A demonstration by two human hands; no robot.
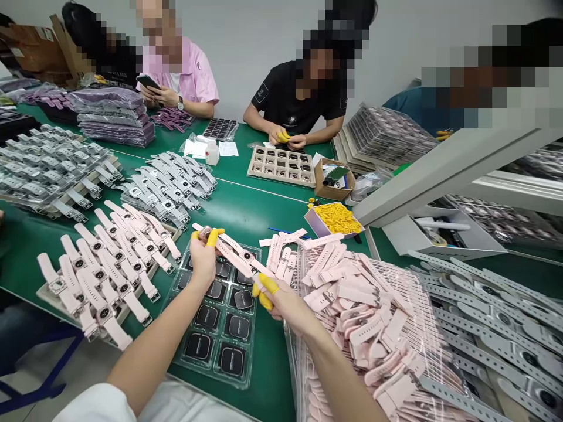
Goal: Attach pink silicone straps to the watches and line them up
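My left hand [204, 255], with yellow finger cots on its fingertips, pinches a small watch case [205, 233] with a pink band. My right hand [277, 299], also in yellow finger cots, grips the end of a pink watch strap [235, 258] stretching between the hands. Another pink-banded watch [247, 256] lies just beyond this strap. Below the hands is a clear plastic tray [222, 325] holding dark square watch faces [232, 358] in its compartments. Right of my right hand, loose pink straps [365, 305] are heaped on a clear plastic bag of straps.
Pink-strapped watches [118, 256] fill a tray on the left; white-strapped watches [169, 187] lie behind. A box of yellow finger cots [336, 220] stands ahead. Grey-white watches [505, 319] crowd the right side, beneath a slanting metal post [440, 176]. Co-workers sit across the green table.
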